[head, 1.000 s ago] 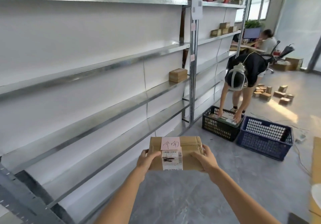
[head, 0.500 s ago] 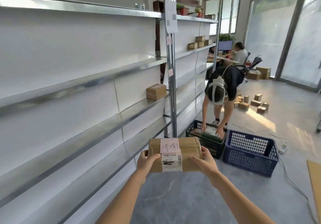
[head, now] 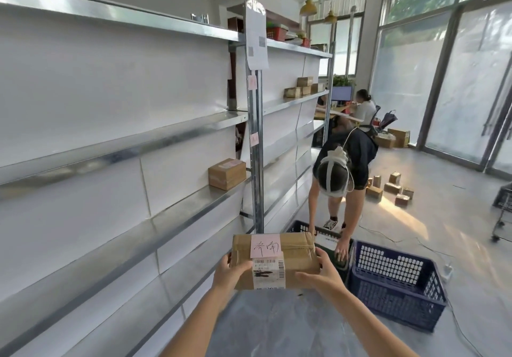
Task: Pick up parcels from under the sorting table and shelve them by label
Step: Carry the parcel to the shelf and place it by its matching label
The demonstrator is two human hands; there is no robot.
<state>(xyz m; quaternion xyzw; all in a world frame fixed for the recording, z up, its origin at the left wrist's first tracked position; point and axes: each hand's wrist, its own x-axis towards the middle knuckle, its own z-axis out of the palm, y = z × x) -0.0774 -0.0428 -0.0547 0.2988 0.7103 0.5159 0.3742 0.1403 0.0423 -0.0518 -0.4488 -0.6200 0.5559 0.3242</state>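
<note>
I hold a brown cardboard parcel [head: 299, 257] in front of me at waist height, level and facing up. A pink handwritten note and a white barcode label sit on its top. My left hand [head: 230, 272] grips its left end and my right hand [head: 321, 272] grips its right end. The metal shelf unit [head: 133, 234] runs along my left, its tiers slanting away. One small brown parcel [head: 227, 173] stands on a middle tier near the upright post [head: 256, 146].
A person [head: 343, 173] bends over a black crate [head: 318, 234] straight ahead. A blue crate [head: 396, 282] stands beside it on the grey floor. Small boxes [head: 388, 187] lie scattered farther back. Several boxes [head: 303, 86] sit on a far shelf. Another person sits at a desk.
My view has swung to the right and upward along the shelves. The parcel stays in both hands. The bending person keeps reaching into the black crate.
</note>
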